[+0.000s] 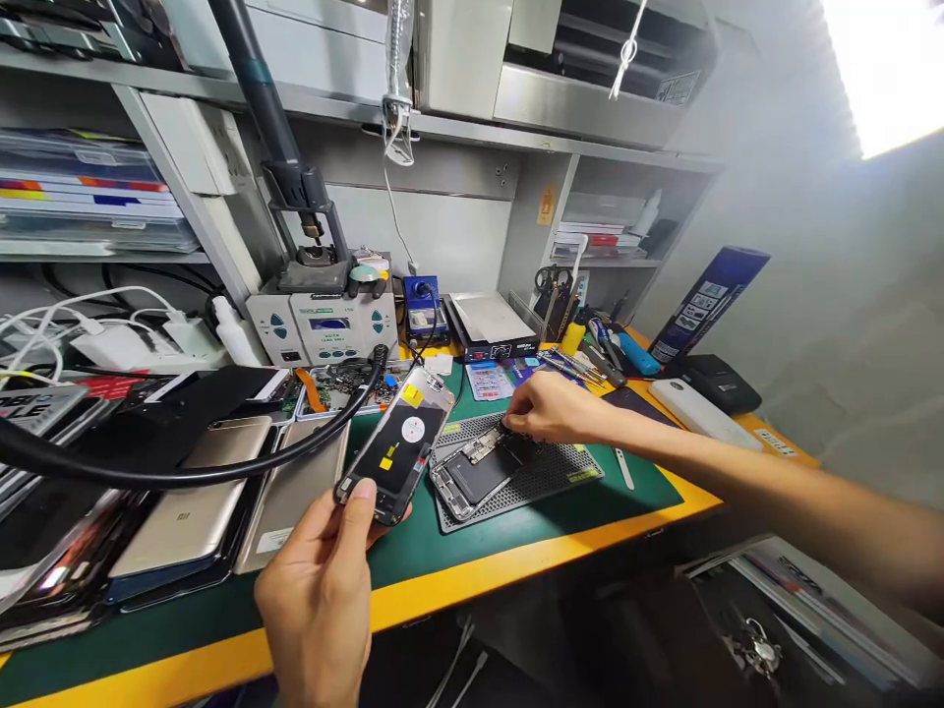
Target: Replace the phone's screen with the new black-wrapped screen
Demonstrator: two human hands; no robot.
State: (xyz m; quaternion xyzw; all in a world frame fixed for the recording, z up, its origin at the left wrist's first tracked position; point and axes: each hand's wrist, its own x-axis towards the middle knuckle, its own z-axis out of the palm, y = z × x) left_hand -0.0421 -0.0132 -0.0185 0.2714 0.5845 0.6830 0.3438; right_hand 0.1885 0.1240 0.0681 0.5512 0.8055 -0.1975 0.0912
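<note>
My left hand [321,580] grips a phone screen assembly [402,442] by its lower end, thumb on top. Its dark back faces me, with a round white sticker and yellow labels. To its right, an opened phone body [479,470] lies on a grey perforated mat [546,482], its battery and circuit board exposed. The fingers of my right hand [546,408] are pinched together at the far end of this phone body. Whatever sits between those fingertips is hidden or too small to make out.
Several phones [199,492] are stacked at the left, crossed by a thick black hose [184,479]. A white soldering station [324,324] and a flat heating plate unit [494,324] stand at the back. Tweezers [623,469] lie right of the mat, and screwdrivers [571,369] lie behind it.
</note>
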